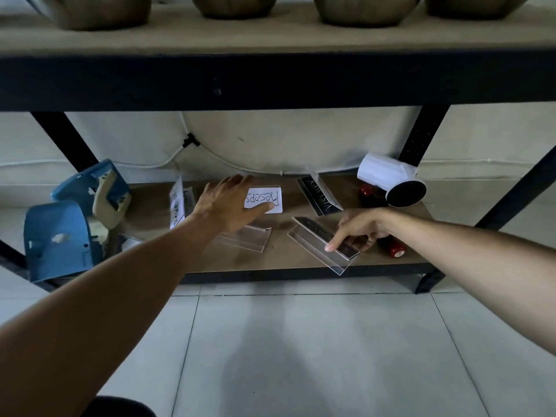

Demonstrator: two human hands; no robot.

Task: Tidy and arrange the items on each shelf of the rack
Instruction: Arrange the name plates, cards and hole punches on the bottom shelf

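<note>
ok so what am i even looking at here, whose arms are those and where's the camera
There is no robot here. One wide-angle camera sits on a person's head and looks down at their own bare arms. They crouch before a rack and reach to its bottom shelf. The left hand touches a white handwritten card with its thumb. The right hand grips a clear acrylic sign holder with a dark insert that juts over the shelf's front edge. Another clear holder lies flat nearby. Also there: blue plastic parts, a white roll and small red pieces. Metal bowls stand on the shelf above.
</note>
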